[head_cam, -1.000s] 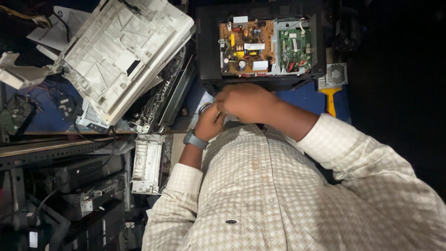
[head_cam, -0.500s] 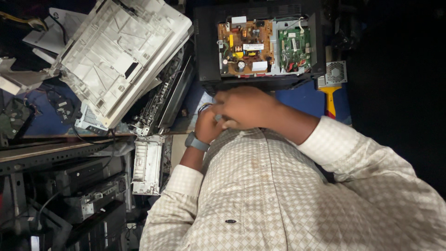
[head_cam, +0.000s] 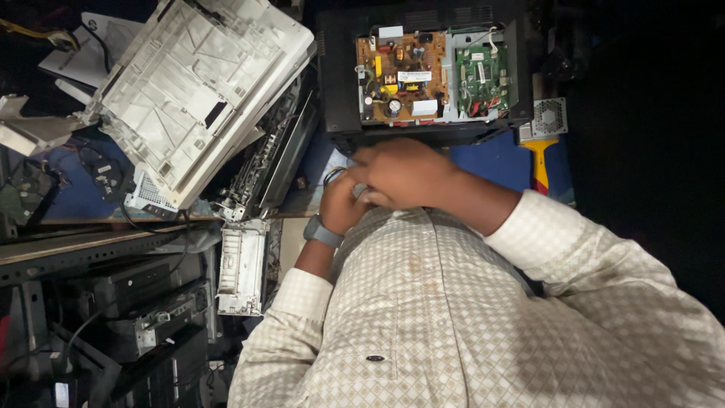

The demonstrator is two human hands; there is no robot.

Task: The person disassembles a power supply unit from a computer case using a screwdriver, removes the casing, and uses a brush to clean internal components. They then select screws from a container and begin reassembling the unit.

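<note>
Head view, looking down over the person's chest. The right hand (head_cam: 404, 172) lies over the left hand (head_cam: 343, 202), both drawn close to the cream checked shirt (head_cam: 453, 317) and touching each other. The fingers of both are curled inward around a small grey object (head_cam: 359, 190), of which only a sliver shows between them; its kind cannot be told, nor how firmly either hand grips it. A grey wristwatch (head_cam: 320, 231) sits on the left wrist, just below the left hand.

Just beyond the hands, at the near edge of the blue tabletop (head_cam: 491, 155), stands an opened black printer chassis (head_cam: 336, 83). Its exposed side carries a brown power-supply board (head_cam: 400, 75) with yellow and black components, and just beside it, to the right, a smaller green logic board (head_cam: 482, 78). To the right of the chassis a small grey cooling fan (head_cam: 549, 117) lies against the chassis corner, with a yellow-handled tool (head_cam: 541, 162) directly below it on the tabletop.

To the left of the hands a dark printer mechanism with rollers (head_cam: 272, 162) leans under a large white plastic printer cover (head_cam: 196, 98), tilted with its ribbed inner face upward. A smaller white plastic part (head_cam: 242, 268) stands below it at the tabletop's edge. Dark equipment and cables (head_cam: 128, 317) fill the lower left.
</note>
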